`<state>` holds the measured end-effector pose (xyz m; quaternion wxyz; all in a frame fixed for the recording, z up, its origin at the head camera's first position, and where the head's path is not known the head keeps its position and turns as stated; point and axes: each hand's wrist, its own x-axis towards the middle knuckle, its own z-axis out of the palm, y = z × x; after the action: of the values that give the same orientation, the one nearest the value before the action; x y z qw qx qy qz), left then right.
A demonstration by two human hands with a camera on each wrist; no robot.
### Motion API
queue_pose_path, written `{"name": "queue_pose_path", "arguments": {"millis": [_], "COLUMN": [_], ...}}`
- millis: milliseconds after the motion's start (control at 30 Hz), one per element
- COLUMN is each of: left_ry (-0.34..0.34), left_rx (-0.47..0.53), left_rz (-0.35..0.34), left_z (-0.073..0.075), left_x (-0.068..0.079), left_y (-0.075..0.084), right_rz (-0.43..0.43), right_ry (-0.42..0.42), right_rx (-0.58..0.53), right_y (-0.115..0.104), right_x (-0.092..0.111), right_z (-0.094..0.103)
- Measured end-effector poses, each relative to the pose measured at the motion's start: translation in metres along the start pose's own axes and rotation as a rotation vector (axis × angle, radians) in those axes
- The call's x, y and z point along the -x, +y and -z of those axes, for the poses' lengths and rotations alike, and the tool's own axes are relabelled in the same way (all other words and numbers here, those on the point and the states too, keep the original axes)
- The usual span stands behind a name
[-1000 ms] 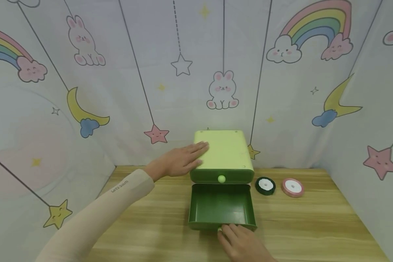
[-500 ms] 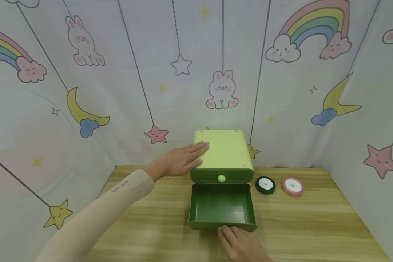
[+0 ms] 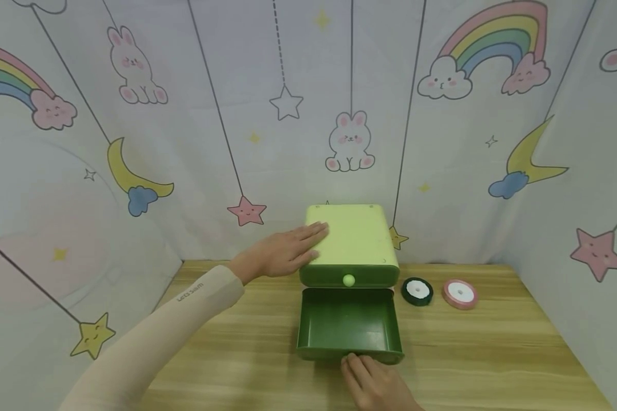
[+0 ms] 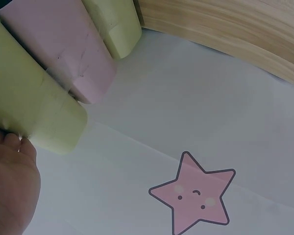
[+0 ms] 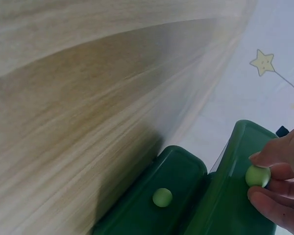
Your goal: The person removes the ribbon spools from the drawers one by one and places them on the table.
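A small drawer cabinet [image 3: 357,234] with a light green top stands near the back wall. My left hand [image 3: 287,251] rests on the left part of that top with fingers straight. One dark green drawer [image 3: 319,354] below the top one is pulled out, and its visible inside holds nothing. At its front, my right hand [image 3: 380,383] pinches the round light green knob [image 5: 257,175] between thumb and fingers, as the right wrist view shows. Under it, the lower drawer [image 5: 179,169] is closed, with its own knob [image 5: 162,197]. The left wrist view shows the cabinet's pink middle tier [image 4: 63,41].
To the right of the cabinet lie a dark green ribbon spool [image 3: 417,290] and a pink ribbon spool [image 3: 460,292], both on the wooden table [image 3: 473,354]. Printed fabric walls [image 3: 226,142] enclose the table at the back and sides.
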<state>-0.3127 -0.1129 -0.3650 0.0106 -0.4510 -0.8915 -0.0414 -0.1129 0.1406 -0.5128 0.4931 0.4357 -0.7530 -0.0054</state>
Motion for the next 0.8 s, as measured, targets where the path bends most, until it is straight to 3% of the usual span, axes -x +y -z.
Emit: {"name": "queue_pose_path", "arguments": {"millis": [500,800], "left_ry": [0.009,-0.002], "left_rx": [0.011,0.017], "left_rz": [-0.003,0.002], "left_z": [0.001,0.0], "left_x": [0.0,0.0], "left_y": [0.001,0.0], "right_rz": [-0.017,-0.14], "right_ry": [-0.014,-0.099], "right_rx": [-0.026,-0.067], "right_y": [0.008,0.02], "right_x": [-0.008,-0.012], "right_z": [0.001,-0.001]}}
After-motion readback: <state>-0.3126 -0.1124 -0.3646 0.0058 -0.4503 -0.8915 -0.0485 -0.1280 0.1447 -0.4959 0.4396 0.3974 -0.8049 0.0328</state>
